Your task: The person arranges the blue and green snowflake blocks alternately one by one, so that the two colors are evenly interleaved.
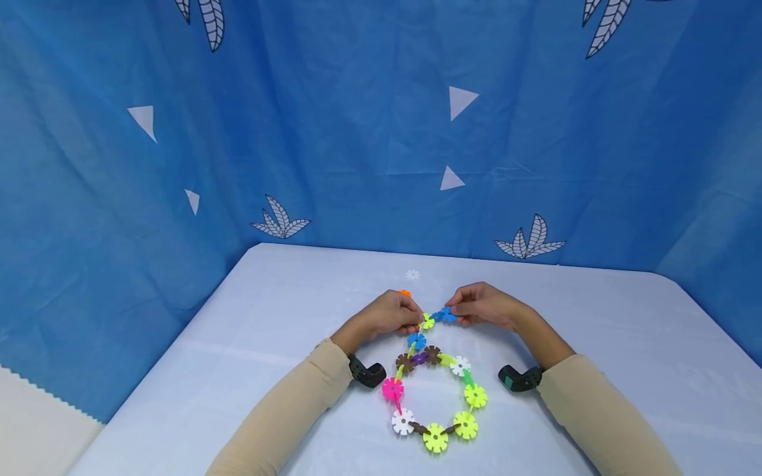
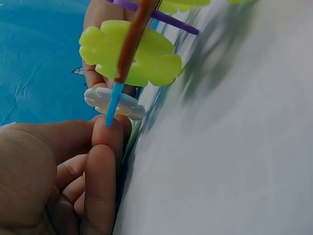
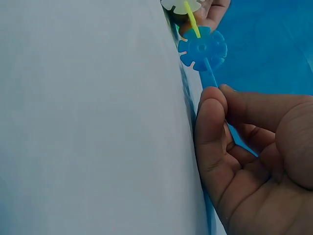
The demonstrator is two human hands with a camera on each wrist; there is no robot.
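Notched plastic snowflake discs, slotted together, form a many-coloured ring with a short tail on the white table. My left hand (image 1: 393, 312) pinches the tail near a yellow-green disc (image 1: 427, 321); its fingertips hide exactly which piece they grip. At the tail's end, my right hand (image 1: 485, 305) holds a blue disc (image 1: 449, 315) between thumb and forefinger. In the right wrist view, the right fingers (image 3: 211, 115) pinch a blue piece seen edge-on, joined to another blue disc (image 3: 203, 48). A white disc (image 2: 115, 102) shows just above the left fingertips in the left wrist view.
The ring's near side has a yellow-green disc (image 1: 436, 438) and a white disc (image 1: 403, 422). Beyond the hands lie a loose white disc (image 1: 413, 274) and an orange disc (image 1: 405, 293), partly hidden by the left hand. A blue patterned cloth (image 1: 357, 132) hangs behind the table.
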